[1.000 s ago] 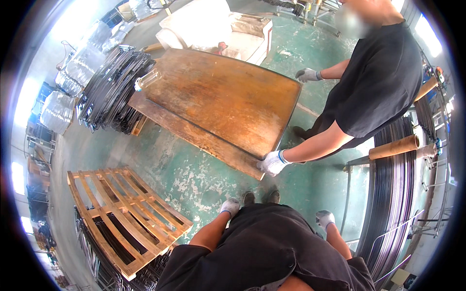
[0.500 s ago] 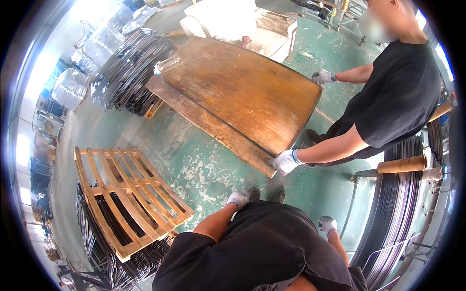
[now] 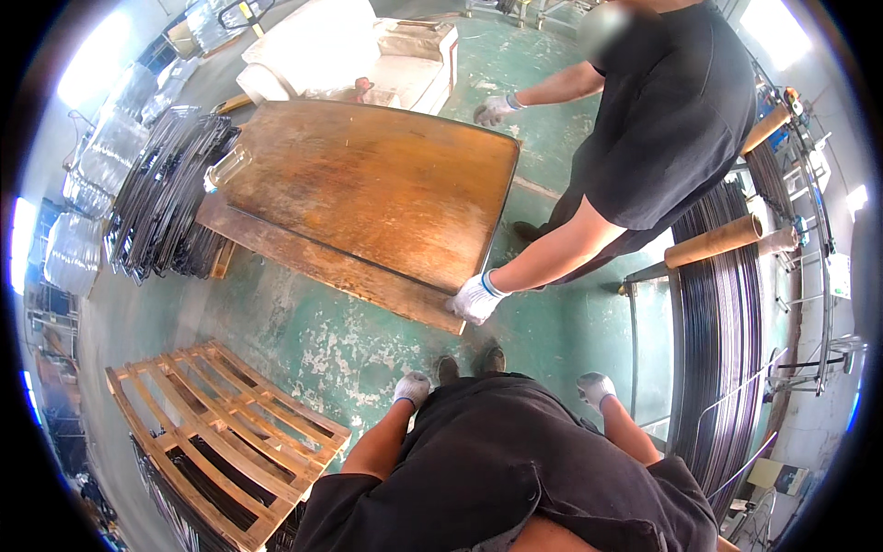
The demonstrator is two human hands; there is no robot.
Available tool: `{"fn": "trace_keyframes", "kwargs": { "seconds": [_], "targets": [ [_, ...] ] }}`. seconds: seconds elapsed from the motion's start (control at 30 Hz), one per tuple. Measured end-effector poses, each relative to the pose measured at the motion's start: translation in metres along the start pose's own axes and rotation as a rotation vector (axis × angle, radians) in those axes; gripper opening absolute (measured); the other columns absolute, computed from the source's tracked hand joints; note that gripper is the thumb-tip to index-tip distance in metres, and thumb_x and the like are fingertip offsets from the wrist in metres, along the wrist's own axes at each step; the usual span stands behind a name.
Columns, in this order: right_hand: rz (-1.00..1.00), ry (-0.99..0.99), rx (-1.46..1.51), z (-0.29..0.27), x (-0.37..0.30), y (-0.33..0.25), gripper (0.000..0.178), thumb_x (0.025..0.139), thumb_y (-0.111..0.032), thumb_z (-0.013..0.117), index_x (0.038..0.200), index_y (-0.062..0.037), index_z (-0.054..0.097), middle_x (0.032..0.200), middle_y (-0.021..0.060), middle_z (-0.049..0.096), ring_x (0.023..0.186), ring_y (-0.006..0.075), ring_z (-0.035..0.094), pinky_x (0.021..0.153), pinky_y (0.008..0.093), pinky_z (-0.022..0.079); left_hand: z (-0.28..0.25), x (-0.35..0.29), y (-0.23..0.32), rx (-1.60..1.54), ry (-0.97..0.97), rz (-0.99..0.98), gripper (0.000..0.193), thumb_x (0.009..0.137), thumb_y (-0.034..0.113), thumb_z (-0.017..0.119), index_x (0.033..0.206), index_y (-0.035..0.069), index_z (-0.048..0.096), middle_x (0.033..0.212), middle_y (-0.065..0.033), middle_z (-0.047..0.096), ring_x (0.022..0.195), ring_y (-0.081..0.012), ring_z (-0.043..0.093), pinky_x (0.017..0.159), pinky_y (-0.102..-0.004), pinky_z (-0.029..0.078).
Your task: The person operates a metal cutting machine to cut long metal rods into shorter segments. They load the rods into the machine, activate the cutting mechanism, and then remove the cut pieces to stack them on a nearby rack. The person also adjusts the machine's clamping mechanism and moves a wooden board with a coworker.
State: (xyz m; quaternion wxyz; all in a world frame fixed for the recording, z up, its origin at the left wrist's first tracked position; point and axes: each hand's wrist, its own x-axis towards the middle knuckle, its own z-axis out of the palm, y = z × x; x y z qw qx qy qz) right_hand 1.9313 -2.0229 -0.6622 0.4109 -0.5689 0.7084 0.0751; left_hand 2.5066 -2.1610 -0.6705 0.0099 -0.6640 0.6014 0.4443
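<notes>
My left hand (image 3: 413, 389), in a white knit glove, hangs beside my body with its fingers loosely bent and nothing in it. On my other side my right hand (image 3: 595, 389), gloved alike, is also empty, its fingers slack and a little apart. Neither touches anything. Ahead is a worn brown wooden board (image 3: 368, 189) with a dark edge, lying over another wooden board (image 3: 322, 269) that juts out on the near side. A co-worker's gloved hand (image 3: 477, 298) rests on the near right corner; their other gloved hand (image 3: 498, 109) is off the board, past its far right corner.
A slatted wooden pallet (image 3: 235, 432) lies on dark metal pieces at the near left. Bundled black rods (image 3: 166, 198) and a clear bottle (image 3: 228, 168) are at the boards' left end. Behind stands a pale sofa (image 3: 405, 69). A rack of long dark strips (image 3: 722, 359) stands right.
The co-worker's far hand has come off the board's corner and moved away. My view has turned right, so the boards, sofa and pallet sit further left. My hands still hang free.
</notes>
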Motion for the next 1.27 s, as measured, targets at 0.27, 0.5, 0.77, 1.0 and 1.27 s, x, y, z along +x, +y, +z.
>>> {"fn": "trace_keyframes", "kwargs": {
  "seconds": [0.27, 0.5, 0.77, 1.0, 1.27],
  "targets": [
    [0.042, -0.031, 0.015, -0.013, -0.014, -0.022, 0.018, 0.086, -0.019, 0.077, 0.101, -0.0103, 0.072, 0.104, 0.0085, 0.072, 0.102, 0.0287, 0.07, 0.088, 0.0419, 0.058, -0.006, -0.004, 0.012, -0.035, 0.017, -0.132, 0.034, 0.094, 0.034, 0.06, 0.109, 0.012, 0.081, 0.114, -0.0219, 0.077, 0.112, -0.0414, 0.073, 0.098, -0.0477, 0.058],
    [0.002, 0.087, 0.096, -0.022, -0.025, -0.038, 0.01, 0.088, -0.007, 0.068, 0.097, -0.009, 0.073, 0.096, 0.0075, 0.07, 0.088, 0.0223, 0.073, 0.078, 0.0342, 0.063, -0.008, -0.005, 0.01, -0.041, -0.004, -0.107, 0.033, 0.092, 0.033, 0.062, 0.107, 0.012, 0.082, 0.112, -0.0216, 0.077, 0.11, -0.0413, 0.073, 0.097, -0.0472, 0.059],
    [-0.078, -0.118, -0.478, -0.037, -0.019, -0.054, 0.029, 0.085, -0.026, 0.078, 0.11, -0.012, 0.074, 0.122, 0.0107, 0.074, 0.12, 0.0348, 0.067, 0.102, 0.0456, 0.056, -0.002, -0.001, 0.0, 0.036, 0.016, -0.071, 0.033, 0.092, 0.033, 0.062, 0.107, 0.012, 0.081, 0.11, -0.0228, 0.077, 0.109, -0.0416, 0.073, 0.095, -0.0477, 0.059],
    [-0.157, -0.037, -0.469, -0.025, -0.021, -0.04, 0.031, 0.084, -0.026, 0.079, 0.111, -0.0124, 0.074, 0.125, 0.011, 0.074, 0.125, 0.0333, 0.067, 0.107, 0.0429, 0.055, -0.008, -0.003, 0.013, 0.054, -0.002, -0.143, 0.033, 0.095, 0.035, 0.061, 0.109, 0.012, 0.081, 0.112, -0.0225, 0.077, 0.111, -0.0422, 0.073, 0.096, -0.0486, 0.059],
    [-0.119, -0.033, -0.332, -0.011, -0.016, -0.02, 0.031, 0.089, -0.03, 0.085, 0.107, -0.008, 0.074, 0.118, 0.0133, 0.074, 0.108, 0.0222, 0.073, 0.097, 0.0426, 0.059, -0.014, -0.004, 0.022, 0.0, -0.064, -0.17, 0.033, 0.094, 0.035, 0.061, 0.108, 0.013, 0.081, 0.113, -0.022, 0.077, 0.112, -0.041, 0.073, 0.098, -0.048, 0.059]
  ]
}}
